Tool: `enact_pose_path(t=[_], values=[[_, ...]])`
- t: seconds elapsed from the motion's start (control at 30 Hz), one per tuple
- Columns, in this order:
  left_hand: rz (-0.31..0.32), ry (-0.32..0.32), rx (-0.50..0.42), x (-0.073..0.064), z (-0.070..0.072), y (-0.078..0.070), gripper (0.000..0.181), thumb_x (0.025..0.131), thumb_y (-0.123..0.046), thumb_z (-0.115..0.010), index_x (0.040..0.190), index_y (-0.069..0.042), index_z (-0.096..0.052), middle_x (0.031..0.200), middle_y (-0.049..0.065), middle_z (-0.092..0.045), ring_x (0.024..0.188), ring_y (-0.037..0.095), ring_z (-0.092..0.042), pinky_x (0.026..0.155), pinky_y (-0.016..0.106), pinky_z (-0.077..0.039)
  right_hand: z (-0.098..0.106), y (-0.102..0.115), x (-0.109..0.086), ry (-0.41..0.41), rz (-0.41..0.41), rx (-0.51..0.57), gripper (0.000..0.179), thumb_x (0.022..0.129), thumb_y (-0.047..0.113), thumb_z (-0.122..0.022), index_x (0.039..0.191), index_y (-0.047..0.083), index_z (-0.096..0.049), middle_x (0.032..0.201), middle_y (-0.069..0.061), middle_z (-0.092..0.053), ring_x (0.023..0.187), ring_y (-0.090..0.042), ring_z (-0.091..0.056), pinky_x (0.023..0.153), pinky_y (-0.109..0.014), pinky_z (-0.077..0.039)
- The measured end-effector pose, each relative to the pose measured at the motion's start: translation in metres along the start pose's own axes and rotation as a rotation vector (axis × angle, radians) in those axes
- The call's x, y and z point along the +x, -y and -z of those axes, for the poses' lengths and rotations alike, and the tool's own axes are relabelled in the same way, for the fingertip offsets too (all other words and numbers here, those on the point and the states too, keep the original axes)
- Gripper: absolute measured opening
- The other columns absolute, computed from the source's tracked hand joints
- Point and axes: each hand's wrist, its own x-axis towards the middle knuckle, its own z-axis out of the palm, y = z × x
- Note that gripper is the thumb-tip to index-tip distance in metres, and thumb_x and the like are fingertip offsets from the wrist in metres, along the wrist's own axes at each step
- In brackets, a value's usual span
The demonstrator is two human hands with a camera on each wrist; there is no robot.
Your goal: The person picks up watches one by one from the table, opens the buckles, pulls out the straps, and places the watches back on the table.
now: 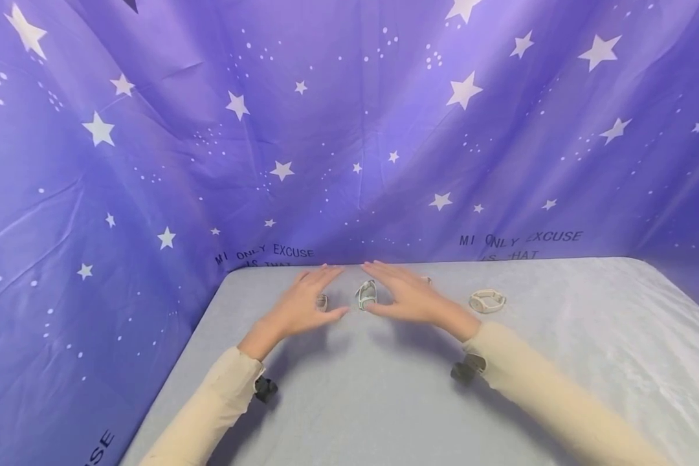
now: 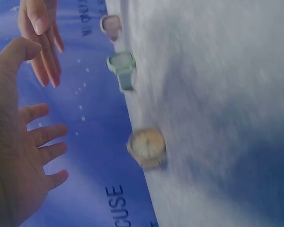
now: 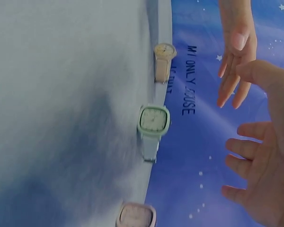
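My left hand (image 1: 305,301) and right hand (image 1: 410,296) hover over the table with fingers extended and thumbs apart, holding nothing. Between them stands a green square-faced wristwatch (image 1: 367,294), its strap looped. Partly hidden behind the left hand is a beige round-faced wristwatch (image 1: 322,302), clearer in the left wrist view (image 2: 147,144). A pinkish wristwatch (image 3: 136,216) shows at the bottom of the right wrist view; in the head view the right hand covers most of it. Farther right, a cream wristwatch (image 1: 487,301) lies apart from both hands.
The table (image 1: 373,408) has a pale grey cloth over it. A purple-blue curtain (image 1: 338,129) with white stars and printed lettering hangs behind its far edge and down the left side. Dark wrist-worn devices (image 1: 468,369) sit by both cuffs.
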Motion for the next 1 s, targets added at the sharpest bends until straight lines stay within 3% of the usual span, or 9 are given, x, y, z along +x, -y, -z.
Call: enact_pose_path(t=[0.3, 0.5, 0.8, 1.0], values=[[0.076, 0.018, 0.032, -0.015, 0.006, 0.036, 0.079, 0.087, -0.046, -0.072, 0.155, -0.015, -0.043, 0.153, 0.020, -0.050, 0.144, 0.043, -0.043, 0.121, 0.065, -0.028, -0.020, 0.015, 0.033, -0.002, 0.044, -0.033, 0.076, 0.097, 0.047, -0.062, 0.155, 0.004, -0.039, 0.159, -0.017, -0.042, 0.150, -0.036, -0.037, 0.123, -0.056, -0.030], [0.119, 0.063, 0.067, -0.024, 0.001, 0.055, 0.078, 0.087, -0.045, -0.072, 0.152, -0.010, -0.046, 0.151, 0.026, -0.050, 0.143, 0.046, -0.043, 0.120, 0.066, -0.029, -0.043, 0.019, 0.051, 0.010, 0.017, -0.065, 0.075, 0.096, 0.045, -0.064, 0.154, 0.004, -0.040, 0.158, -0.016, -0.044, 0.149, -0.035, -0.039, 0.125, -0.057, -0.026], [0.179, 0.117, 0.091, -0.024, -0.005, 0.074, 0.078, 0.083, -0.042, -0.075, 0.150, -0.010, -0.049, 0.152, 0.026, -0.048, 0.144, 0.045, -0.042, 0.118, 0.067, -0.031, -0.070, 0.025, 0.068, 0.032, 0.015, -0.087, 0.071, 0.094, 0.040, -0.067, 0.150, 0.001, -0.045, 0.153, -0.020, -0.050, 0.146, -0.039, -0.043, 0.122, -0.063, -0.026], [0.154, 0.124, 0.099, -0.021, -0.006, 0.080, 0.076, 0.079, -0.036, -0.078, 0.145, -0.009, -0.054, 0.144, 0.024, -0.057, 0.133, 0.045, -0.054, 0.113, 0.063, -0.041, -0.082, 0.030, 0.073, 0.056, 0.000, -0.133, 0.066, 0.094, 0.039, -0.065, 0.145, 0.000, -0.052, 0.146, -0.019, -0.058, 0.140, -0.037, -0.050, 0.122, -0.063, -0.029]])
